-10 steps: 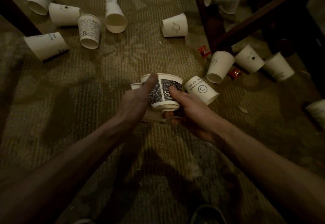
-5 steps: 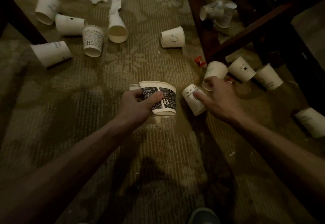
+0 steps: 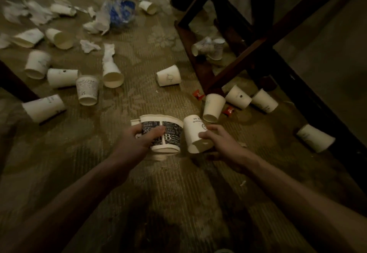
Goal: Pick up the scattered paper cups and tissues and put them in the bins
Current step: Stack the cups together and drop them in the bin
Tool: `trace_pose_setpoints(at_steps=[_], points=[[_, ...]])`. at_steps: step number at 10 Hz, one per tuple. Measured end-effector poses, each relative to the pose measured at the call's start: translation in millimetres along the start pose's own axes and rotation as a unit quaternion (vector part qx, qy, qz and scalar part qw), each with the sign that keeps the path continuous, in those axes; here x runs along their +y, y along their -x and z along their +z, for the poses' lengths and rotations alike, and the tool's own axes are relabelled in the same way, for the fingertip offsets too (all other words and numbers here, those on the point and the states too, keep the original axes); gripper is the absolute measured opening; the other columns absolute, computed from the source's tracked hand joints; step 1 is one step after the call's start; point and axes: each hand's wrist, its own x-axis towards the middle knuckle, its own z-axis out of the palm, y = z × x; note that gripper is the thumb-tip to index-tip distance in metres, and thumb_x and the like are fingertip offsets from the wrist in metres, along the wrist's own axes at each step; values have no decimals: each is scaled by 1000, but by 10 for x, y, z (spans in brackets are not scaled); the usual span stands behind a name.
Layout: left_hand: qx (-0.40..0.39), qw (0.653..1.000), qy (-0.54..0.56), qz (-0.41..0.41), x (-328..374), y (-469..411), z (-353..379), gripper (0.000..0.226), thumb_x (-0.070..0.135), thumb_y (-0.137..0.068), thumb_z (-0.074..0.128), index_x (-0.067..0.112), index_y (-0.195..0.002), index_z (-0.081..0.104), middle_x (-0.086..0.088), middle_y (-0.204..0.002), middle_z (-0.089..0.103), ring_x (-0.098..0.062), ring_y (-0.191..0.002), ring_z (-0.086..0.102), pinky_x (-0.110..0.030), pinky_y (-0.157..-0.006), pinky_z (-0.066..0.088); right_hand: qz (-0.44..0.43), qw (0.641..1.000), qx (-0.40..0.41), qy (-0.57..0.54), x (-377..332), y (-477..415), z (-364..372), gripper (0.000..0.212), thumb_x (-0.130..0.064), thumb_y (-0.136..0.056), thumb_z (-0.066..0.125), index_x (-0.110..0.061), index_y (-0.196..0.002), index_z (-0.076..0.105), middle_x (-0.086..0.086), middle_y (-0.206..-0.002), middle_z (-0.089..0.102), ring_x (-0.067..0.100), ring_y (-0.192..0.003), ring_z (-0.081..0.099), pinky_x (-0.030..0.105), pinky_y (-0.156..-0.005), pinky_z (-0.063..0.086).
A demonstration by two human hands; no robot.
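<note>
dim view looking down at a patterned carpet (image 3: pixel 178 203) littered with paper cups; two bare forearms reach in from the bottom edge; at centre, the left hand (image 3: pixel 139 141) has its thumb and fingers curled around a nested stack of dark-printed cups (image 3: pixel 168 133), held just above the floor; just beside it at 3 o'clock, the right hand (image 3: pixel 220 143) is wrapped around the side of a white cup with a smiley face (image 3: pixel 193 131), gripping near its nearer end; the two loads almost touch.

from the hands, at 1 o'clock, a white cup (image 3: pixel 213 107) lies by two red wrappers (image 3: pixel 228 110); more white cups (image 3: pixel 265 100) lie at 2 and 3 o'clock by a dark wooden chair frame (image 3: pixel 238 68); at 10 and 11 o'clock lies a cluster of tipped cups (image 3: pixel 87 90); farther off at 11 and 12 o'clock, crumpled tissues (image 3: pixel 89 46) lie around a blue plastic item (image 3: pixel 121 12), too blurred to name; no bin is in view.

the cups are likely very light, thin-walled and easily crushed; a gentle hold around the side wall, or at the stiffer rolled rim, should suit, and nesting saves trips; the tissues look soft and nearly weightless, best pinched up in a bunch.
</note>
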Motion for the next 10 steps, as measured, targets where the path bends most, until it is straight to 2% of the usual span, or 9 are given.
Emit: trace_pose_setpoints(at_steps=[1, 2, 3, 4, 5, 7, 8, 9, 10], points=[[-40, 999, 4, -13, 191, -54, 224, 21, 32, -78, 72, 13, -88, 74, -7, -85, 77, -19, -74, 75, -24, -53, 56, 6, 994, -22, -103, -40, 255, -102, 48, -35, -93, 59, -24, -136, 43, 9, -122, 60, 23, -100, 64, 32, -69, 55], [-88, 996, -14, -2, 453, -100, 522, 26, 36, -67, 73, 15, -82, 75, -9, -82, 77, -20, -68, 75, -23, -47, 54, 14, 985, -16, -172, 12, 490, -298, 38, -40, -94, 55, -18, -125, 56, 9, -117, 67, 19, -98, 64, 28, -67, 53], [-150, 987, -50, 19, 647, -141, 854, 21, 39, -63, 72, 22, -74, 78, -6, -79, 77, -19, -67, 74, -22, -46, 53, 24, 970, 16, -241, 171, 738, -562, 41, -46, -86, 60, -18, -116, 61, 4, -99, 73, 16, -89, 66, 28, -71, 53], [-221, 972, -78, 5, 642, -149, 1220, 32, 40, -59, 71, 16, -80, 78, -10, -84, 77, -21, -70, 75, -23, -49, 56, 19, 963, 33, -267, 382, 976, -836, 64, -50, -68, 68, -18, -122, 58, 5, -104, 73, 15, -89, 70, 28, -67, 55], [-301, 947, -112, -15, 519, -164, 1552, 42, 45, -56, 72, 13, -83, 79, -13, -87, 77, -23, -73, 75, -23, -51, 56, 14, 953, 69, -295, 605, 1125, -1101, 86, -50, -57, 73, -17, -133, 50, 14, -126, 62, 27, -108, 64, 33, -70, 56], [-378, 903, -204, -6, 374, -149, 2251, 47, 72, -59, 73, 36, -89, 76, 0, -92, 77, -17, -84, 74, -17, -57, 55, -3, 879, 138, -457, 996, 1480, -1381, 77, -38, -65, 70, -8, -133, 48, 15, -119, 66, 18, -86, 73, 32, -63, 58], [-384, 890, -234, -72, 262, 91, 2569, 43, 64, -74, 68, 27, -96, 75, -2, -96, 77, -18, -83, 75, -19, -54, 55, 4, 843, 186, -505, 1178, 1810, -1492, 64, -36, -69, 71, -10, -124, 52, 8, -102, 72, 18, -87, 73, 33, -66, 58], [-406, 872, -252, -110, 259, 384, 2870, 31, 58, -81, 65, 30, -91, 75, 4, -91, 77, -10, -76, 74, -16, -52, 53, 12, 810, 214, -546, 1305, 2281, -1581, 46, -35, -70, 72, -22, -111, 54, -1, -87, 76, 18, -88, 73, 38, -72, 60], [-447, 845, -261, -136, 452, 904, 3233, 21, 59, -76, 62, 43, -72, 75, 15, -76, 75, 0, -66, 71, -12, -49, 50, 31, 778, 264, -570, 1337, 2833, -1637, 43, -34, -70, 72, -26, -107, 53, -4, -85, 76, 16, -86, 73, 40, -80, 59]])
